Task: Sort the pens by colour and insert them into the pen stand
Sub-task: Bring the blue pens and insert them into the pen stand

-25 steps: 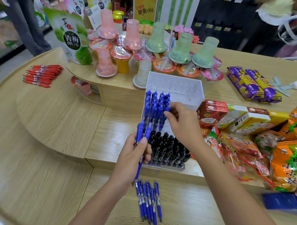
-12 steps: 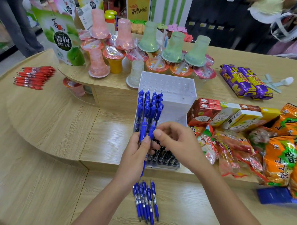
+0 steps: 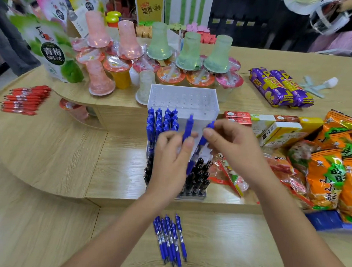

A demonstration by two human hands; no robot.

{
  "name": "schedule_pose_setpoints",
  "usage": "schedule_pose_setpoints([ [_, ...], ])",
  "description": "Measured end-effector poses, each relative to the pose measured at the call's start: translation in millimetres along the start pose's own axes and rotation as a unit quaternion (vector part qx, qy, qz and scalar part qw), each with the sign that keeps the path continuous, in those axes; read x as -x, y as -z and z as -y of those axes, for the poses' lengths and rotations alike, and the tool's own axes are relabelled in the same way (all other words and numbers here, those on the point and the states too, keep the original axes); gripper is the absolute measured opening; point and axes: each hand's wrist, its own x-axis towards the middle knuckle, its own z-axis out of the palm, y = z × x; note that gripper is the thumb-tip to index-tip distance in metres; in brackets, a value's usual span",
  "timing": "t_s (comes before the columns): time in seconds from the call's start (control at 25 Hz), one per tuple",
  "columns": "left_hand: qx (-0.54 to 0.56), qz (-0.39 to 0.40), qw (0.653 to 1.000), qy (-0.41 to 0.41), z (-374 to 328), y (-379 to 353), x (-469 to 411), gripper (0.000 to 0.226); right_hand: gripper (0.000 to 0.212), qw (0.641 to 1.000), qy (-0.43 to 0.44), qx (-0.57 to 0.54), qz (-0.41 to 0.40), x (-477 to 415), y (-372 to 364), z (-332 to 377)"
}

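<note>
A clear stepped pen stand (image 3: 184, 97) stands on the middle wooden tier. Blue pens (image 3: 161, 121) fill its left middle rows and black pens (image 3: 198, 178) fill the front rows. My left hand (image 3: 170, 159) grips one blue pen (image 3: 188, 127) upright in front of the stand. My right hand (image 3: 230, 145) pinches a second blue pen (image 3: 208, 128) near its cap, just right of the first. Several loose blue pens (image 3: 170, 239) lie on the lower tier near me. A pile of red pens (image 3: 24, 99) lies at the far left.
Jelly cups (image 3: 121, 69) and upturned pink and green cups (image 3: 189, 52) crowd the raised tier behind the stand. Snack boxes (image 3: 271, 126), orange snack bags (image 3: 329, 168) and purple packs (image 3: 280, 89) fill the right. A person's legs (image 3: 8, 41) stand at far left.
My right hand came back from the stand to my left hand and took one of its two blue pens. Both hands have risen slightly in front of the stand.
</note>
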Motion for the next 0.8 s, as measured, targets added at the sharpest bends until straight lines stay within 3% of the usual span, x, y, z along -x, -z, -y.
schedule_pose_setpoints([
  [0.16, -0.043, -0.006, 0.993, -0.107, -28.2, 19.8, -52.9, 0.013, 0.013, 0.985, 0.078, 0.125, -0.092, -36.5, 23.2, 12.9],
  [0.28, -0.106, 0.03, 0.979, -0.172, -43.9, 33.8, -90.8, 0.009, 0.006, 0.97, 0.138, 0.172, -0.106, -63.6, 28.0, 25.0],
  [0.32, -0.117, 0.043, 0.977, -0.173, -47.1, 36.8, -99.8, 0.009, 0.002, 0.968, 0.145, 0.18, -0.099, -71.1, 27.1, 26.5],
  [0.4, -0.152, 0.059, 0.974, -0.16, -46.7, 39.5, -112.2, 0.01, 0.014, 0.965, 0.155, 0.194, -0.083, -84.6, 21.8, 21.1],
  [0.64, -0.233, 0.065, 0.96, -0.142, -23.8, 36.4, -123.7, 0.035, 0.012, 0.967, 0.172, 0.188, -0.027, -100.1, 2.5, -12.3],
  [0.8, -0.282, 0.064, 0.947, -0.137, -7.9, 36.9, -120.7, 0.024, 0.013, 0.961, 0.177, 0.212, -0.02, -99.3, -5.3, -22.8],
])
